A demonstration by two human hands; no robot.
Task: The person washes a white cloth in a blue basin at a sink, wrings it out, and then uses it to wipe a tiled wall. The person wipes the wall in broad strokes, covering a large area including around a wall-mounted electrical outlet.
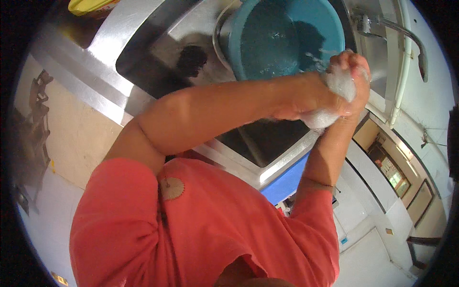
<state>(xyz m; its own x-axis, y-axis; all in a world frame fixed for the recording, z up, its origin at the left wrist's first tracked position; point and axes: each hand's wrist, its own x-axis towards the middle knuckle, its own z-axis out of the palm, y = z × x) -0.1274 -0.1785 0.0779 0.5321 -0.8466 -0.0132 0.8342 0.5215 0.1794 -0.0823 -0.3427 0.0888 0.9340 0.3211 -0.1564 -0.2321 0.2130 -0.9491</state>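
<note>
My left hand (313, 91) and my right hand (363, 86) are pressed together, with fingers curled and overlapping. White soap foam (340, 84) covers them, and more clings below near the wrists. Whether anything lies between the palms is hidden. Just left of the hands and beyond my left forearm, a turquoise plastic tub (235, 46) holds water with some bubbles on its surface. It sits in a stainless steel sink (157, 68), partly covered by my left arm.
A metal tap (417, 43) with a long curved spout is on the right, beside a white pipe (401, 79) along the tiled wall. A yellow-lidded container (89, 6) stands at the upper left. A blue panel (287, 179) shows below the sink's edge.
</note>
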